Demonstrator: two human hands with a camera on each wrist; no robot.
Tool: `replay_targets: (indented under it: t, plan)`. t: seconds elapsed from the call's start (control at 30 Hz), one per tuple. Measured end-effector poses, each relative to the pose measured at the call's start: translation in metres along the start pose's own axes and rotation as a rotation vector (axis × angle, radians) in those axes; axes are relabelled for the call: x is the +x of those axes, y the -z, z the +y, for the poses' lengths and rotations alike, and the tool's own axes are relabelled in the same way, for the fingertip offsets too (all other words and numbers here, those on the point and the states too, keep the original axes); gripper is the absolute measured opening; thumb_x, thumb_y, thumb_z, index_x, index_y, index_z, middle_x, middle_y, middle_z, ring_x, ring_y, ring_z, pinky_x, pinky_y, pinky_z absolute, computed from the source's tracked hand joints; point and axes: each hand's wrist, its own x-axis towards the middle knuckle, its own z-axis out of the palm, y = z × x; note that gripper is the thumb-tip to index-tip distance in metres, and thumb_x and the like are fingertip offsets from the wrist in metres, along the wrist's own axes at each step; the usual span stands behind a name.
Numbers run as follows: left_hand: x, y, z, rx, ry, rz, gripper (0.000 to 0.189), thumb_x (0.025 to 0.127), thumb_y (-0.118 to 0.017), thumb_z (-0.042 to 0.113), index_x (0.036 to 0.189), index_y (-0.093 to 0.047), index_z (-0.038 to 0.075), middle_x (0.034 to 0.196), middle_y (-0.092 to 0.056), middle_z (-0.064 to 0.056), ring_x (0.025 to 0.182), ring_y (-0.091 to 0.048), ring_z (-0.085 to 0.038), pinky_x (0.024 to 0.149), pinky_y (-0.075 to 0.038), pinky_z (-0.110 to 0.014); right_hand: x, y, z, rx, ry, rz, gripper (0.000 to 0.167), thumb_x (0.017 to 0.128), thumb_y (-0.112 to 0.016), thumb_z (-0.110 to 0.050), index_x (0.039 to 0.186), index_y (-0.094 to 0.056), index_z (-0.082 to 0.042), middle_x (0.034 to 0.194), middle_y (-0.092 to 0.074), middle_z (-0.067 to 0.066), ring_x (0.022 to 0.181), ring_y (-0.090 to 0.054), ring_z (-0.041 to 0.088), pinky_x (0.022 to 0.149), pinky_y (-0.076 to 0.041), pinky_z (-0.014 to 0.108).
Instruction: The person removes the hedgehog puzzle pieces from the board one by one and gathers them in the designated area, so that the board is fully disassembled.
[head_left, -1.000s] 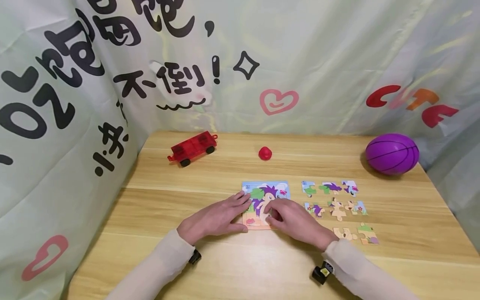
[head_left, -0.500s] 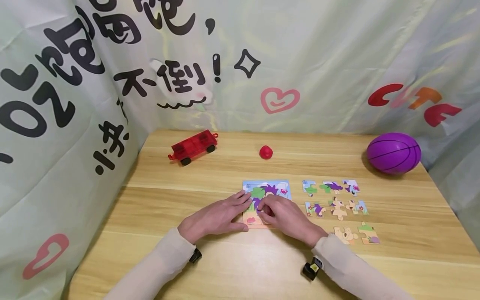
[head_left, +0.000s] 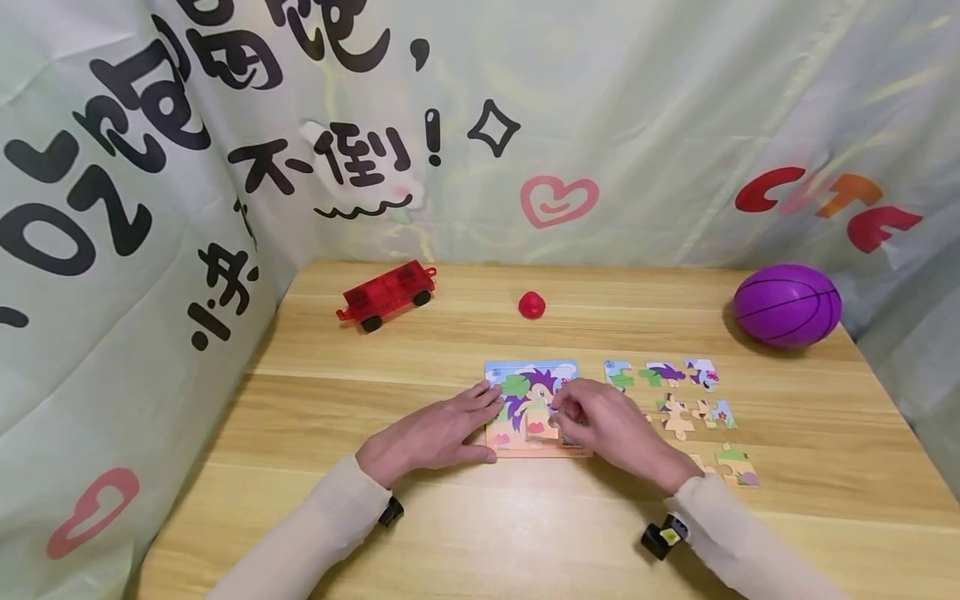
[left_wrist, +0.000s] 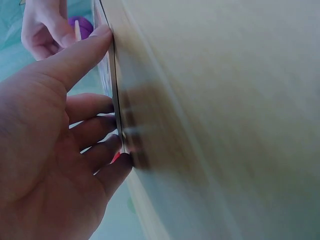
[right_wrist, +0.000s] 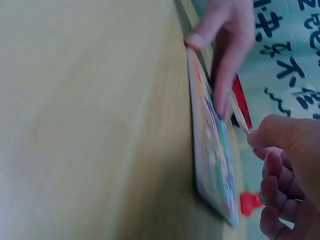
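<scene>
A puzzle board (head_left: 510,365) with a purple-haired hedgehog picture lies on the table. My right hand (head_left: 611,429) pinches a puzzle piece (head_left: 538,427) between thumb and fingertips, over the lower part of the board. This piece is peach with a pink-red mark. In the right wrist view the piece (right_wrist: 240,113) tilts up, away from the board's face. My left hand (head_left: 431,437) lies along the board's left side, its fingertips on the edge and its thumb at the lower left corner. From the left wrist view, the left fingers (left_wrist: 95,130) look loosely extended along that edge.
Several loose puzzle pieces (head_left: 677,414) lie in rows right of the board, partly behind the right hand. Farther back are a red toy wagon (head_left: 390,293), a small red object (head_left: 532,305) and a purple ball (head_left: 787,307). A printed curtain (head_left: 645,117) surrounds the table (head_left: 450,533).
My right hand first shifted left over the board, then drew back right with a piece raised from the board between its fingers. The left hand stayed at the edge.
</scene>
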Motion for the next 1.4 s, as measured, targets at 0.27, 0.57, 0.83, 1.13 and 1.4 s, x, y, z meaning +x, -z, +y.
replay_targets:
  t: [0.27,0.57,0.83,1.13,1.4]
  plan:
    - [0.001,0.001,0.001,0.006,0.004,-0.003,0.083,0.108,-0.065,0.052,0.172,-0.033,0.01,0.183,-0.022,-0.004,0.171,-0.015,-0.023,0.135,-0.029,-0.043,-0.023,0.035,0.024,-0.017,-0.037,0.059,0.009,0.099,-0.08,-0.013,0.106,-0.076,-0.017,0.085,-0.061,-0.012,0.076,-0.054,0.005,0.065,-0.049,0.021]
    - [0.001,0.001,0.001,0.004,0.021,-0.012,0.082,0.108,-0.064,0.053,0.172,-0.033,0.012,0.183,-0.022,-0.002,0.171,-0.014,-0.022,0.135,-0.029,-0.043,-0.054,0.052,0.043,-0.051,-0.001,0.129,0.013,0.097,-0.083,-0.011,0.103,-0.077,-0.02,0.082,-0.056,-0.016,0.076,-0.05,0.0,0.064,-0.047,0.02]
    - [0.001,0.0,0.001,0.005,0.024,-0.016,0.083,0.107,-0.064,0.054,0.172,-0.033,0.012,0.183,-0.021,-0.002,0.172,-0.013,-0.022,0.135,-0.029,-0.043,-0.08,0.049,0.06,0.009,0.042,0.075,0.022,0.093,-0.086,-0.009,0.101,-0.074,-0.025,0.08,-0.053,-0.022,0.072,-0.049,-0.006,0.059,-0.047,0.019]
    - [0.001,0.0,0.001,-0.004,0.025,-0.013,0.083,0.107,-0.064,0.054,0.172,-0.032,0.013,0.183,-0.021,-0.001,0.172,-0.013,-0.022,0.135,-0.029,-0.042,-0.091,0.039,0.072,0.021,0.106,0.039,0.018,0.094,-0.087,-0.013,0.1,-0.074,-0.025,0.079,-0.05,-0.025,0.07,-0.043,-0.007,0.059,-0.038,0.017]
    - [0.002,0.0,0.001,0.002,0.027,-0.017,0.083,0.107,-0.064,0.054,0.172,-0.032,0.013,0.183,-0.02,-0.001,0.172,-0.013,-0.021,0.135,-0.028,-0.042,-0.09,0.048,0.075,0.011,0.057,-0.006,0.021,0.096,-0.084,-0.009,0.101,-0.075,-0.027,0.085,-0.058,-0.024,0.074,-0.046,-0.007,0.06,-0.041,0.018]
